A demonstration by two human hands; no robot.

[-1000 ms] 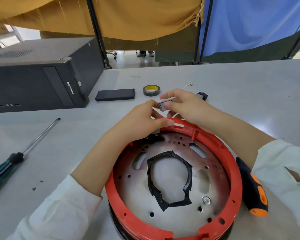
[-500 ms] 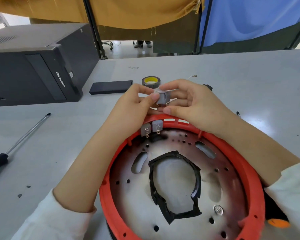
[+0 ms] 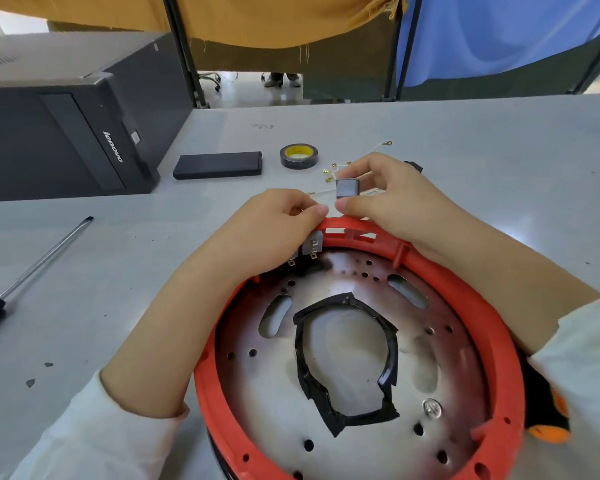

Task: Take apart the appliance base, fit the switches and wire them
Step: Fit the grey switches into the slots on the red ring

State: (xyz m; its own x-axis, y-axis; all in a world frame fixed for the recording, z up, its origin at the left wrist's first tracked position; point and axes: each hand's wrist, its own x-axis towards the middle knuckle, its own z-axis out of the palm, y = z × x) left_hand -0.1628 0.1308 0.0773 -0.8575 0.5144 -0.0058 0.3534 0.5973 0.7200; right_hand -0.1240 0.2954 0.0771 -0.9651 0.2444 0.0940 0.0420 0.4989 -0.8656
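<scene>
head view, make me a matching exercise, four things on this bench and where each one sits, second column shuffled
Things:
1. grey switch
2. roll of tape
3. long screwdriver
4. computer tower

Places:
A. lying on the table left of the red base ring
B. far left of the table, on its side
C. pinched in the right hand above the ring's far edge
D. flat on the table beyond the hands, right of the flat black box

Pairs: 1-C, 2-D, 3-A, 4-B
</scene>
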